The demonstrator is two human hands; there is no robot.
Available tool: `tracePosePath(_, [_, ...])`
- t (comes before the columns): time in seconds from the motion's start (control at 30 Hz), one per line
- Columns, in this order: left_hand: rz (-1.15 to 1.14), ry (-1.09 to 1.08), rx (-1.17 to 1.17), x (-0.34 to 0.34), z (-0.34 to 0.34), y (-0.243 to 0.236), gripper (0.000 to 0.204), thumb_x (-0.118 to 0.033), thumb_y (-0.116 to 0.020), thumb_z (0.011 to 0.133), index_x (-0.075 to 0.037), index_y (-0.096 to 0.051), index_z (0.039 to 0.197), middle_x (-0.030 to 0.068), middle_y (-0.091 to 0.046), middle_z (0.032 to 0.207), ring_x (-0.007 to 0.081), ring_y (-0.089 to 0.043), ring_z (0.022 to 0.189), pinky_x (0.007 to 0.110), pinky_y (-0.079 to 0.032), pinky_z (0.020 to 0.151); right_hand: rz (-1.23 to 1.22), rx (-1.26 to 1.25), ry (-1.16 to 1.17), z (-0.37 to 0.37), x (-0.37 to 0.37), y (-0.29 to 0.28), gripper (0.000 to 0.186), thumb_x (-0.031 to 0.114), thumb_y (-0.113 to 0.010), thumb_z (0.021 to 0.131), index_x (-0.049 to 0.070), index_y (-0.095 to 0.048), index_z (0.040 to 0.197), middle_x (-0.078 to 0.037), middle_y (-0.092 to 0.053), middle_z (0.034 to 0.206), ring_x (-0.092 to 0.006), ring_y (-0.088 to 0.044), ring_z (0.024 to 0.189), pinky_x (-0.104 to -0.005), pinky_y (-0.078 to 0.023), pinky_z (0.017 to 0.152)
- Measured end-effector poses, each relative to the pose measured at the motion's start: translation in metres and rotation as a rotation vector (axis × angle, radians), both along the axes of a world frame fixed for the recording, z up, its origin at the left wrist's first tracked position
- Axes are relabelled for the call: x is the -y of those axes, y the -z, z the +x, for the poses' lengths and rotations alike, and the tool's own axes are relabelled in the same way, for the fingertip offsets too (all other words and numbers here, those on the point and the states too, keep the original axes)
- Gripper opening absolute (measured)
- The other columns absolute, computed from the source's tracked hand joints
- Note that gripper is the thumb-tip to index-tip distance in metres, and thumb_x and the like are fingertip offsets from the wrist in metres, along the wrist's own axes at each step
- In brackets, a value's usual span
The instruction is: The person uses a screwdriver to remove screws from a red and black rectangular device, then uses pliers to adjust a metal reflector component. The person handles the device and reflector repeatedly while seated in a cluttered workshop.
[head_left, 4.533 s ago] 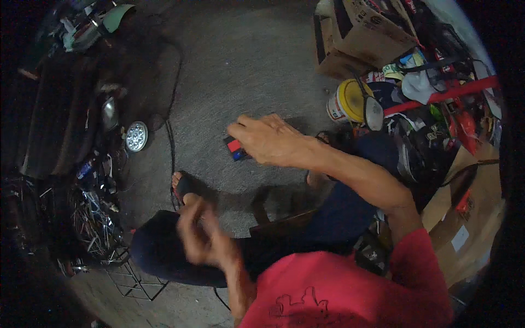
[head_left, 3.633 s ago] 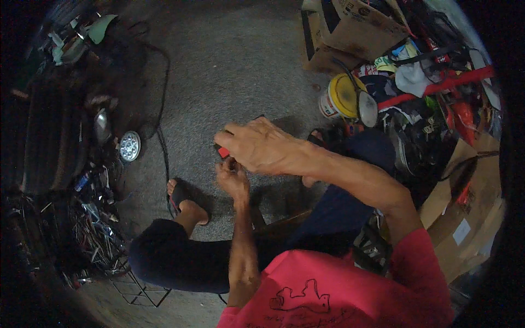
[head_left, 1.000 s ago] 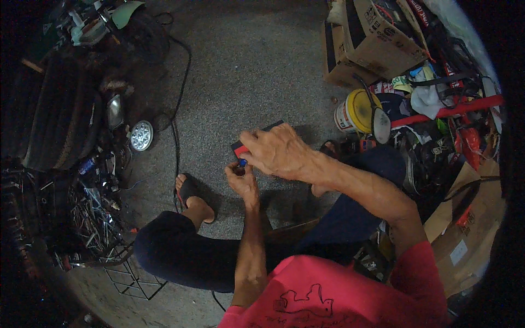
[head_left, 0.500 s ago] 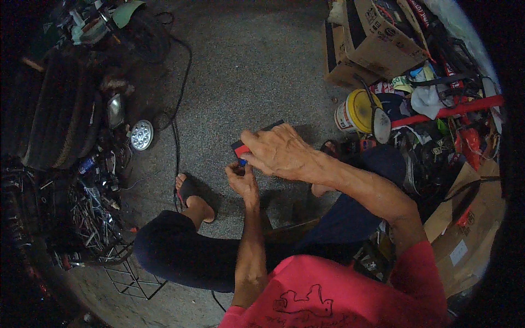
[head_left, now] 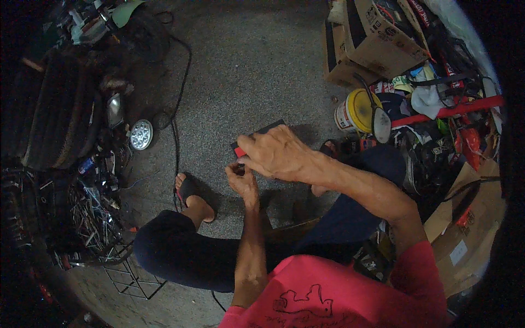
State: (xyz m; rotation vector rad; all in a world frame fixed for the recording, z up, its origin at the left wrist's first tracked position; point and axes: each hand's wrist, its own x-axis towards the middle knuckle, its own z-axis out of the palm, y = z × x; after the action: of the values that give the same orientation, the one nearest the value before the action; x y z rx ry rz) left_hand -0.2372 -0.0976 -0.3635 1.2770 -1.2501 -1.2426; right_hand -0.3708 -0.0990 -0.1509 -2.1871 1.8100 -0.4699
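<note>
- Closest, the right hand (head_left: pixel 281 153) has its grip closed over a red-and-black object (head_left: pixel 237 151), held above the floor between the person's feet.
- The left hand (head_left: pixel 241 180) is just below, fingers curled toward the object's lower end; I cannot tell whether its grip pinches anything.
- Half a second ago, a blue patch showed between the hands; now it is hidden, while both hands have hardly moved.
- Beneath is a grey speckled floor (head_left: pixel 219 82), with a black cable (head_left: pixel 176 131) and a round lamp (head_left: pixel 141 135) to the left.
- Ahead on the right, a bucket (head_left: pixel 342 117) wears a yellow lid (head_left: pixel 358 109), its contents hidden.
- Farther off, cardboard boxes (head_left: pixel 385 49) are stacked, the upper one open with dark things inside.
</note>
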Motion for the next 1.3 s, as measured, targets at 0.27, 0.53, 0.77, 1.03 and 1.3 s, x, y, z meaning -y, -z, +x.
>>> tracePosePath(0.27, [0.197, -0.076, -0.173, -0.001, 0.000, -0.006, 0.026, -0.011, -0.070, 0.077, -0.002, -0.049, 0.091, 0.0042, -0.054, 0.078, 0.0124, -0.050, 0.068, 0.028, -0.044, 0.063, -0.075, 0.062, -0.020, 0.008, 0.001, -0.006, 0.023, 0.022, -0.060, 0.082, 0.002, -0.049, 0.090, -0.014, -0.059, 0.070, -0.0343, -0.062, 0.064, -0.0424, -0.048, 0.050])
tracePosePath(0.53, [-0.018, -0.006, 0.051, -0.001, -0.005, -0.007, 0.026, -0.015, -0.068, 0.077, -0.002, -0.049, 0.090, 0.0047, -0.055, 0.080, 0.0134, -0.052, 0.071, 0.029, -0.044, 0.064, 0.155, -0.023, 0.016, 0.009, 0.003, -0.006, 0.025, 0.020, -0.059, 0.080, 0.000, -0.049, 0.092, -0.018, -0.054, 0.087, -0.0334, -0.063, 0.071, -0.0425, -0.048, 0.049])
tracePosePath(0.77, [0.183, 0.053, 0.134, -0.002, 0.001, 0.007, 0.038, -0.030, -0.070, 0.075, -0.001, -0.051, 0.092, 0.0099, -0.059, 0.084, 0.0184, -0.057, 0.077, 0.033, -0.045, 0.067, -0.107, 0.044, -0.055, 0.017, -0.006, 0.005, 0.031, 0.021, -0.064, 0.074, 0.002, -0.050, 0.094, -0.016, -0.055, 0.082, -0.0327, -0.062, 0.062, -0.0420, -0.050, 0.049])
tracePosePath(1.03, [0.128, 0.114, 0.458, 0.003, -0.013, -0.040, 0.039, -0.030, -0.069, 0.076, -0.002, -0.047, 0.093, 0.0094, -0.057, 0.089, 0.0178, -0.053, 0.080, 0.034, -0.045, 0.070, -0.197, -0.278, -0.064, 0.020, -0.009, 0.023, 0.021, 0.021, -0.060, 0.076, 0.006, -0.059, 0.091, -0.010, -0.052, 0.079, -0.0232, -0.062, 0.060, -0.0361, -0.045, 0.040])
tracePosePath(1.3, [0.039, 0.092, -0.069, -0.001, -0.007, -0.025, 0.038, -0.030, -0.067, 0.079, -0.002, -0.046, 0.095, 0.0085, -0.054, 0.092, 0.0167, -0.052, 0.081, 0.033, -0.046, 0.071, -0.078, -0.081, -0.068, 0.030, -0.005, 0.000, 0.026, 0.021, -0.056, 0.080, 0.000, -0.058, 0.095, -0.012, -0.053, 0.082, -0.0284, -0.062, 0.063, -0.0380, -0.048, 0.045])
